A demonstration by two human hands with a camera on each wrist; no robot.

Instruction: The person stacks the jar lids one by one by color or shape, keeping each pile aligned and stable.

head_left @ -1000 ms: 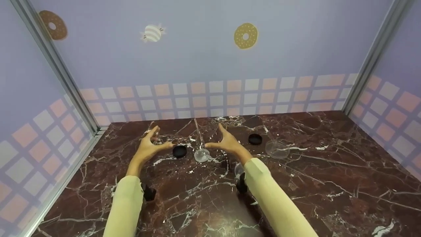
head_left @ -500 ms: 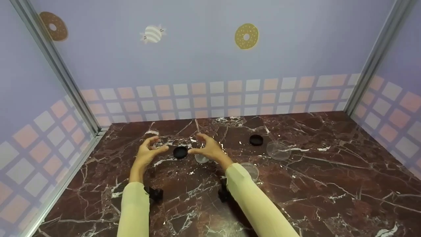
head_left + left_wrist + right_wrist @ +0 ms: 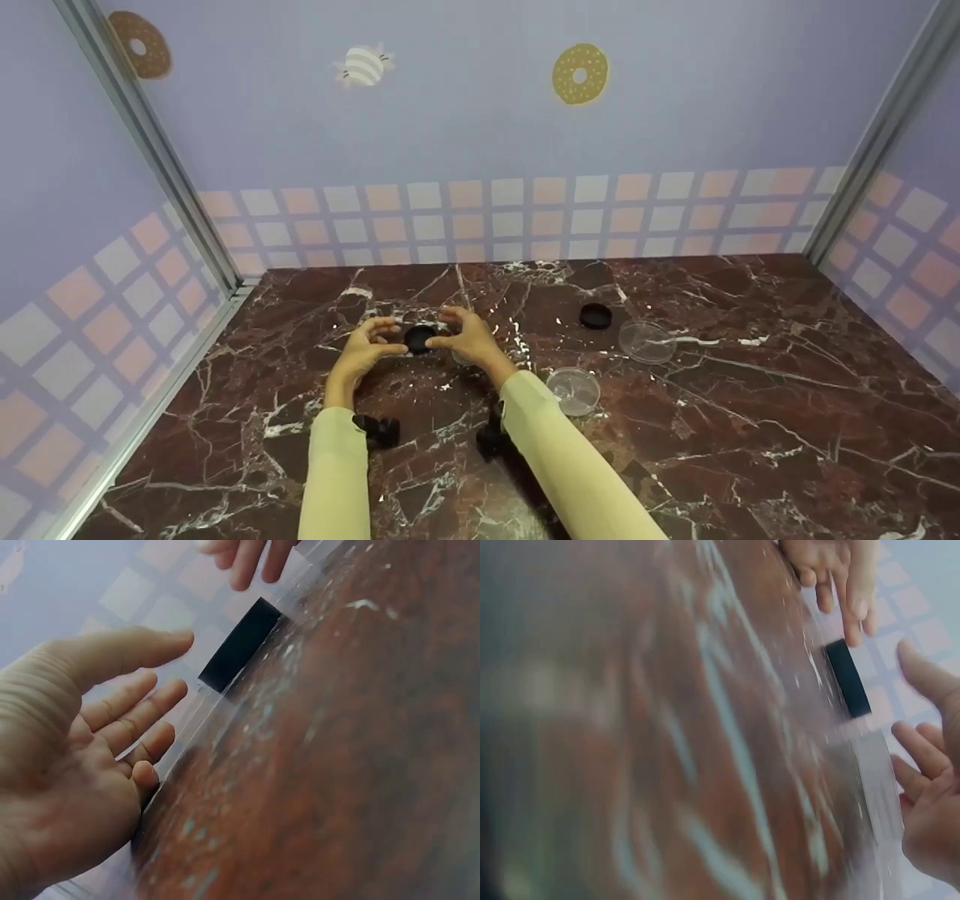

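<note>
at the marbled surface (image 3: 735, 457), left hand (image 3: 360, 355) and right hand (image 3: 475, 343), fingers loose, gripping nothing, flank a round black lid (image 3: 419, 340), apparently reaching; grasping would require closing inward.

Booth-like enclosure (image 3: 480, 150), metal corner posts (image 3: 877, 135), doughnut-print walls (image 3: 465, 90), marbled tabletop (image 3: 750, 457)

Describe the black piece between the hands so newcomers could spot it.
On the dark red marbled tabletop, look between the left hand and right hand. The round black piece is there; its black lookalike sits farther right near a clear disc, away from both hands.
</note>
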